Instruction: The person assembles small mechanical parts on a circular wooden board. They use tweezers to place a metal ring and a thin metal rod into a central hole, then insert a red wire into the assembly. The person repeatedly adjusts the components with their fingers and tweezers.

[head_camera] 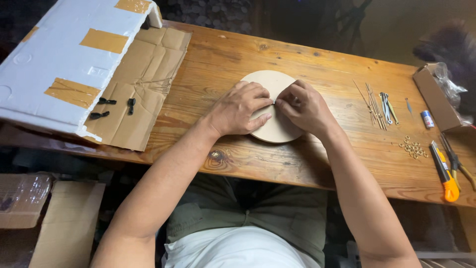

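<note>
A pale round wooden disc [270, 82] lies flat on the wooden table [307, 159] in front of me. My left hand [243, 109] rests on the disc's left half, fingers curled and thumb pressed on the wood. My right hand [305, 106] covers the right half. The fingertips of both hands meet near the disc's middle, pinching something very small that I cannot make out.
A taped white foam slab [64, 54] and flattened cardboard [144, 84] with small black clips [106, 101] lie at left. At right lie thin sticks and metal picks [377, 104], small brass rings [413, 148], a small blue-and-white tube [427, 119], an orange utility knife [445, 171], pliers [458, 161] and a cardboard box [436, 97].
</note>
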